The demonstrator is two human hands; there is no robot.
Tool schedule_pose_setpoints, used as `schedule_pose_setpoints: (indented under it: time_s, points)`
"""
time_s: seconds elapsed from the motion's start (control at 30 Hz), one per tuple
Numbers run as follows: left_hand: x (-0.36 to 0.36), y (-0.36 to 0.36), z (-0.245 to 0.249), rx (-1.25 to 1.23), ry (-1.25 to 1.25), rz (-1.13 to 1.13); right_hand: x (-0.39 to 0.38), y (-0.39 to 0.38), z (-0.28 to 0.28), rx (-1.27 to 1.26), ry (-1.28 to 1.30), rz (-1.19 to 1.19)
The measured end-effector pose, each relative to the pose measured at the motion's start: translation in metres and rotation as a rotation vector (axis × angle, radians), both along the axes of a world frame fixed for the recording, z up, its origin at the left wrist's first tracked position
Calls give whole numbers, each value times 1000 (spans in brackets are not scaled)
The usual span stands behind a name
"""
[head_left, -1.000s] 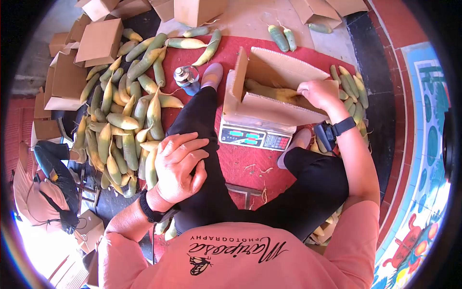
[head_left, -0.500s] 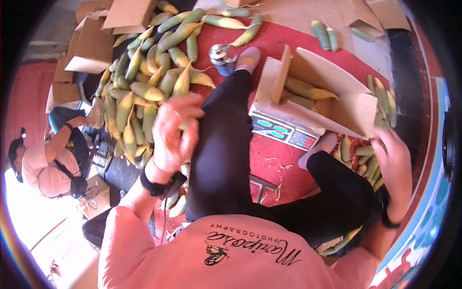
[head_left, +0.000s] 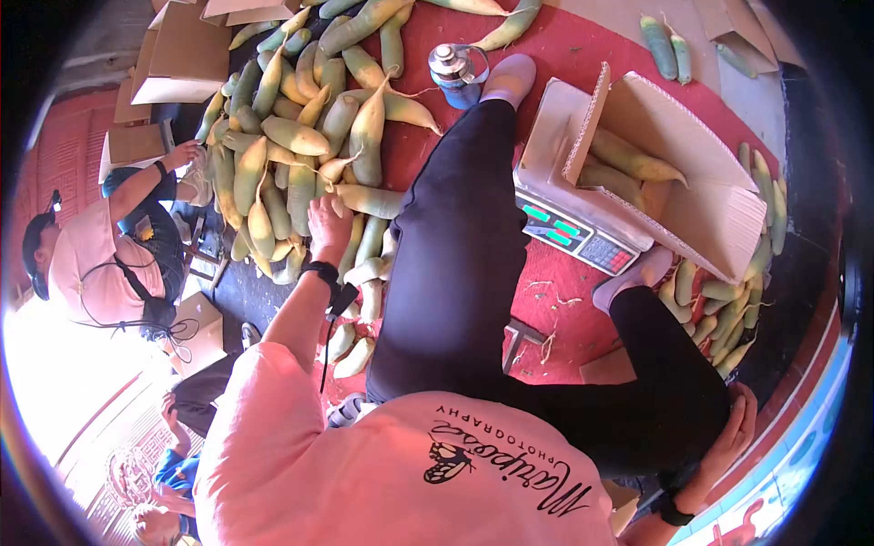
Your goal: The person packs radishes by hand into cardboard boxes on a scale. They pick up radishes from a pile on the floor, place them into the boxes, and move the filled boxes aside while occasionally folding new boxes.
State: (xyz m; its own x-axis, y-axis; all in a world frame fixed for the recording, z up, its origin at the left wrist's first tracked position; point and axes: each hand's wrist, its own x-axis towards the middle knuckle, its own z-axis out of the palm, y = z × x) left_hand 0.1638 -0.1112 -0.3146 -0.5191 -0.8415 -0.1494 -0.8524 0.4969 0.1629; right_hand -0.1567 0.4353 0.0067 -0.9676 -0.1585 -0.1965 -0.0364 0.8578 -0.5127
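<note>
My left hand (head_left: 330, 227) is down at the near edge of a heap of green radishes (head_left: 296, 136) with yellowish tapered ends. Its fingers are curled at the yellow end of a green radish (head_left: 371, 201) lying beside my left thigh; the fingertips are partly hidden. My right hand (head_left: 739, 423) rests on my bent right knee, holding nothing, its fingers stretched along the dark trousers. An open cardboard box (head_left: 706, 214) with several radishes (head_left: 637, 159) in it stands tilted on a digital scale (head_left: 583, 238) between my feet.
A metal flask (head_left: 455, 77) stands by my left foot. More radishes (head_left: 728, 314) lie right of the box. Cardboard boxes (head_left: 187, 55) stand behind the heap. A co-worker (head_left: 100, 264) sits at the left; another person (head_left: 173, 482) is lower left. Root scraps litter the red mat (head_left: 555, 337).
My left hand has gone from blurred in the air down to the heap. My right hand has left the box's side and come down onto my knee. The view has shifted.
</note>
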Motion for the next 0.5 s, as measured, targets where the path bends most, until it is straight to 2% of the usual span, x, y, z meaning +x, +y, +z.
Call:
schedule_pose_setpoints:
  time_s: [0.07,0.1,0.17,0.23,0.3,0.37,0.43,0.47,0.5]
  points:
    - [-6,-2,-13,-135,96,61,-2,-2,3,56,25,31]
    - [-6,-1,-17,-127,96,59,-3,-1,3,65,25,28]
    - [-20,2,-13,-6,95,364,-5,2,2,61,30,31]
    - [-32,-2,-6,58,144,495,-6,1,1,49,39,8]
    - [-18,-15,-23,3,207,423,-5,-3,3,40,48,-29]
    - [16,-40,-61,-3,-79,289,-5,-11,8,93,30,-3]
    - [108,-121,-173,-31,-356,-278,-3,-7,6,38,48,-47]
    - [112,-124,-179,-39,-346,-304,-2,-5,5,18,45,-48]
    - [115,-124,-179,182,-152,-151,-2,-2,5,-4,44,-47]
